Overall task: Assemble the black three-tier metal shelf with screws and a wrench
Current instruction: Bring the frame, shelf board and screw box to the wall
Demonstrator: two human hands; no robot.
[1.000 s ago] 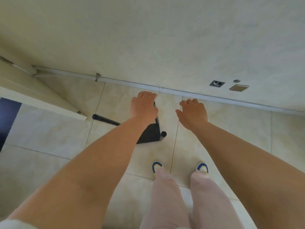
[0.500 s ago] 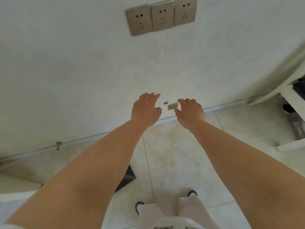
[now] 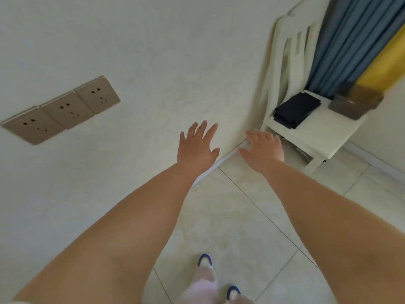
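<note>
Shelf parts: dark flat stack (image 3: pixel 297 110) and box (image 3: pixel 355 103) on chair (image 3: pixel 315 132). Left hand (image 3: pixel 197 148), right hand (image 3: pixel 262 150) released, fingers spread.

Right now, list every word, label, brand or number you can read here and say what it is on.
None can be read.
Three wall sockets: only pin holes, no lettering visible.
Dark folded item on the white chair: no print visible.
Brown container: blurred, no label can be made out.
</note>
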